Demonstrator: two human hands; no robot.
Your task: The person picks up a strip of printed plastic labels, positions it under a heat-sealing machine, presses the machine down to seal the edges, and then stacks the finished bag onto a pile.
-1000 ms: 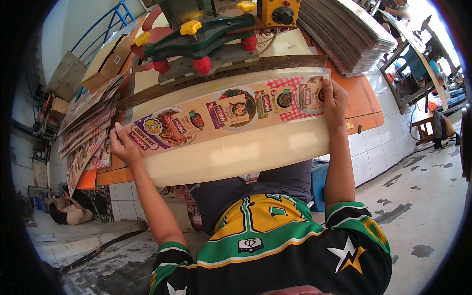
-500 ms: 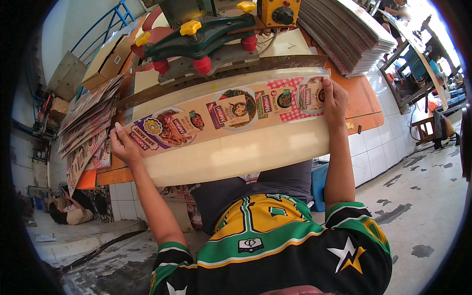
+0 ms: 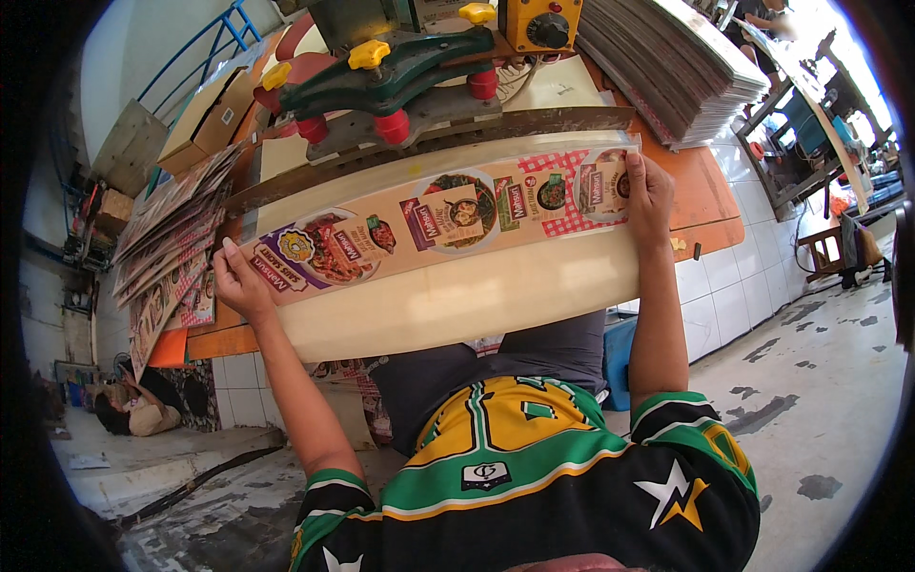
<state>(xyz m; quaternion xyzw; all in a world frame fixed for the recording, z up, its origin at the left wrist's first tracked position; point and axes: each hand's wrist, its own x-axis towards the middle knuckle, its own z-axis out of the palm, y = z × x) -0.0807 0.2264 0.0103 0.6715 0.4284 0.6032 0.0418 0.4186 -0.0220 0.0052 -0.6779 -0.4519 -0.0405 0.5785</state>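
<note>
A long printed strip (image 3: 405, 234) with food pictures and a red checked patch, edged in clear film, stretches across the front of a green clamp-like machine (image 3: 391, 81). Its left end is pinched between the thumb and fingers of my left hand (image 3: 243, 284). At the other end, my right hand (image 3: 650, 195) grips the strip's edge, thumb on top. Beneath the strip lies a smooth cream surface (image 3: 457, 310) that curves toward my lap. Along the strip's far side runs a brown metal bar (image 3: 562, 120), close to the machine's red feet.
Fanned printed strips (image 3: 172, 253) pile up on the left beside an open cardboard box (image 3: 205, 119). A tall stack of sheets (image 3: 658, 71) stands back right on the orange table (image 3: 705, 210), near a yellow control box (image 3: 539, 26). Another person (image 3: 148, 410) is at far left.
</note>
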